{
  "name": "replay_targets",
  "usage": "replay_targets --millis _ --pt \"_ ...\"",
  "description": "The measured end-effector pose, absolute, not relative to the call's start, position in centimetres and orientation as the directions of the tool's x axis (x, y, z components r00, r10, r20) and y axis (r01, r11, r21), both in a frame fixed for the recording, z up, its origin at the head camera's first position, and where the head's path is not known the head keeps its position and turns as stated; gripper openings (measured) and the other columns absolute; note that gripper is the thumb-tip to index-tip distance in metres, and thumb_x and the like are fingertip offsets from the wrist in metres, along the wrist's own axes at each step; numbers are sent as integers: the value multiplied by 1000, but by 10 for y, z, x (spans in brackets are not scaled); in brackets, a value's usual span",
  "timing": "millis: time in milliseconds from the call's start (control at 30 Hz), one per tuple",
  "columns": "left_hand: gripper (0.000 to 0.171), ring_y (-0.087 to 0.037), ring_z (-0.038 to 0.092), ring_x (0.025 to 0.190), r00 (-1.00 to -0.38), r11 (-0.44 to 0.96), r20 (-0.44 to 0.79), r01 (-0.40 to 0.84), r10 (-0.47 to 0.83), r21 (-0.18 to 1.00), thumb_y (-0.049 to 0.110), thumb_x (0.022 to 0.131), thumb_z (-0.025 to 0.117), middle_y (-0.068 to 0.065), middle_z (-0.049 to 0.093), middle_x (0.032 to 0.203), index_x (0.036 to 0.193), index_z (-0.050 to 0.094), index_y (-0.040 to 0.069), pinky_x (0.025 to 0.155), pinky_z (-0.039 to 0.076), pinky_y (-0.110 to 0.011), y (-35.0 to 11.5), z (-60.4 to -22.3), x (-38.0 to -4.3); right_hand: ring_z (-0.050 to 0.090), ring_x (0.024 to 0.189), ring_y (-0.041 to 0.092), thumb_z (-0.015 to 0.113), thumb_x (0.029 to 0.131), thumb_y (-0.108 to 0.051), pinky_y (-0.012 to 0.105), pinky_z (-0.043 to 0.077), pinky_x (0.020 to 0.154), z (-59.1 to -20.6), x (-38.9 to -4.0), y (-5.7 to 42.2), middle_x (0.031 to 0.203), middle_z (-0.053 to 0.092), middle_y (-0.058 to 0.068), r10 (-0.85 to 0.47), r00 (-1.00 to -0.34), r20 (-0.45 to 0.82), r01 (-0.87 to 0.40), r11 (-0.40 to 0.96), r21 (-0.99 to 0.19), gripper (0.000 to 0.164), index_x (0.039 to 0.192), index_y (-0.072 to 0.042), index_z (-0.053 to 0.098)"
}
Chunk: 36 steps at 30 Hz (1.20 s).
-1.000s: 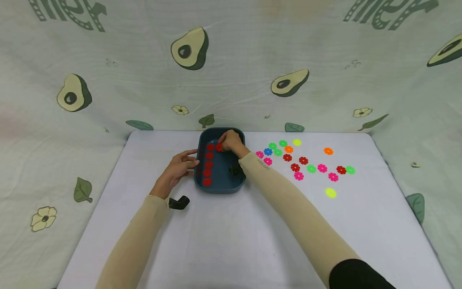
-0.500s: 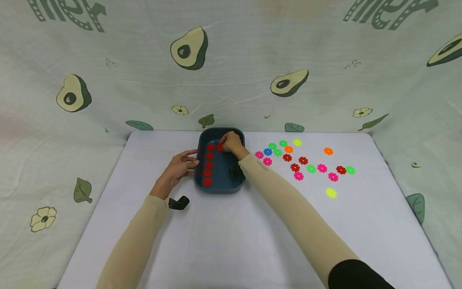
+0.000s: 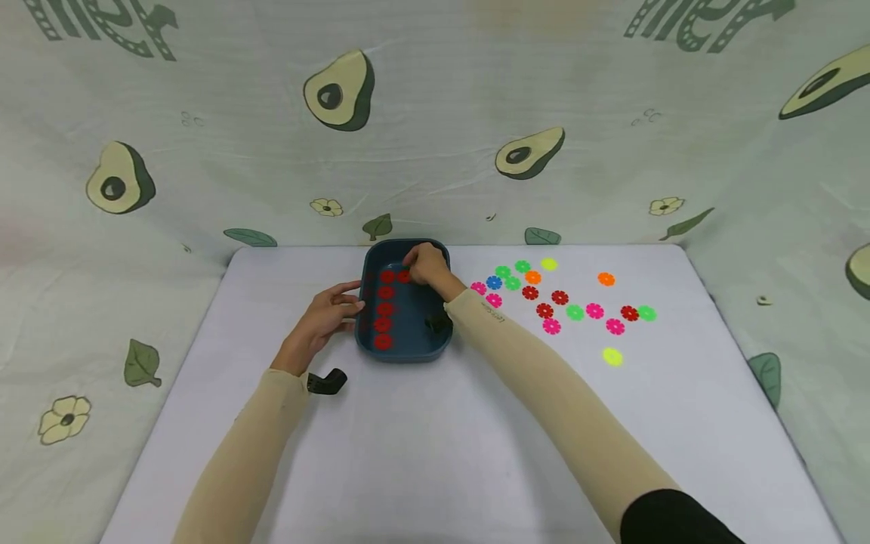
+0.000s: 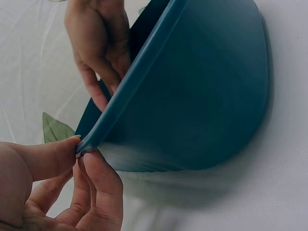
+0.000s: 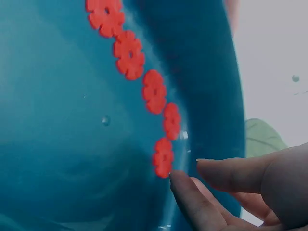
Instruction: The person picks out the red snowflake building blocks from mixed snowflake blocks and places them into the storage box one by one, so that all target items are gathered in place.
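A deep blue rectangular tray point(image 3: 408, 351) stands at the back of the table. Red notched plastic discs point(image 3: 384, 309) lie in a column along its left side, and one more red disc point(image 5: 163, 158) sits beside the far end of that column. My left hand point(image 3: 325, 321) pinches the tray's left rim between thumb and finger, plain in the left wrist view. Inside the tray, my right hand point(image 3: 430, 266) has a fingertip point(image 5: 179, 182) at the edge of that last disc. Its thumb is held apart, with nothing gripped between.
Loose notched discs in several colours, such as a pink disc point(image 3: 551, 326) and a yellow disc point(image 3: 612, 357), are scattered on the white table point(image 3: 435, 453) right of the tray. A patterned cloth point(image 3: 435, 113) hangs behind. A black wrist camera point(image 3: 327, 381) sits below my left hand.
The head view has shifted slightly. My right fingers have loosened from the last red disc, which now shows more fully in the tray. My left hand keeps its hold on the rim.
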<state>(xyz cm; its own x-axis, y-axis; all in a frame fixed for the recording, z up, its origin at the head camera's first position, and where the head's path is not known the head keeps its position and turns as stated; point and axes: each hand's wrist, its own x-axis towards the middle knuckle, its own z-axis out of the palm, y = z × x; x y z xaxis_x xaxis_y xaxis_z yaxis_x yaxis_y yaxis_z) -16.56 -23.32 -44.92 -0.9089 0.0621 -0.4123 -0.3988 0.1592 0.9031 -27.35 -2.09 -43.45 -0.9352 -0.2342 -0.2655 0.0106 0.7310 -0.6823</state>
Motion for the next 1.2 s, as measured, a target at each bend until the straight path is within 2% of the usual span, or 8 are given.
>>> replay_targets --millis 167,267,500,733,833,1000,1200 --pt "61 -13 63 101 -909 175 -410 -394 71 903 9 108 61 -8 52 126 165 38 11 80 55 -25 -233 -448 -164 66 103 24 70 94 6 34 55 91 -420 -265 -11 121 74 11 -279 -932 -233 -33 702 -711 30 121 -4 77" --pt "62 -12 63 101 -910 186 -409 -391 71 902 9 108 61 -9 51 129 165 37 11 80 55 -25 -233 -448 -164 67 112 28 72 93 6 37 55 97 -411 -257 -2 121 73 14 -319 -926 -200 -69 665 -743 30 122 -1 75" --pt "60 -12 63 98 -908 187 -414 -396 68 899 9 109 60 -7 51 126 165 37 11 79 55 -24 -235 -448 -166 68 116 30 67 96 5 40 56 96 -400 -237 30 124 72 16 -372 -915 -154 -119 615 -780 31 127 1 72" --pt "61 -13 58 97 -906 205 -417 -397 68 895 10 109 59 -6 51 124 165 36 11 79 55 -24 -232 -446 -164 71 110 33 67 97 6 37 57 84 -400 -225 75 125 70 20 -333 -930 -155 -54 541 -839 31 128 3 71" --pt "61 -13 57 98 -904 209 -423 -402 66 891 11 109 60 -6 51 123 165 37 12 79 54 -24 -233 -447 -163 70 110 35 66 98 6 38 60 88 -401 -221 93 126 69 23 -314 -936 -158 -27 512 -859 29 126 4 70" --pt "62 -13 57 98 -902 208 -427 -407 64 890 12 108 61 -5 51 124 165 37 13 80 54 -25 -233 -447 -164 67 113 38 65 99 4 48 58 99 -403 -216 122 130 65 26 -271 -946 -177 21 496 -868 29 128 5 68" --pt "62 -11 59 95 -900 203 -431 -410 65 889 11 108 61 -4 51 123 165 37 13 80 54 -24 -232 -448 -165 66 116 39 67 100 3 48 57 101 -409 -211 156 130 65 25 -243 -952 -188 35 523 -852 31 131 7 66"
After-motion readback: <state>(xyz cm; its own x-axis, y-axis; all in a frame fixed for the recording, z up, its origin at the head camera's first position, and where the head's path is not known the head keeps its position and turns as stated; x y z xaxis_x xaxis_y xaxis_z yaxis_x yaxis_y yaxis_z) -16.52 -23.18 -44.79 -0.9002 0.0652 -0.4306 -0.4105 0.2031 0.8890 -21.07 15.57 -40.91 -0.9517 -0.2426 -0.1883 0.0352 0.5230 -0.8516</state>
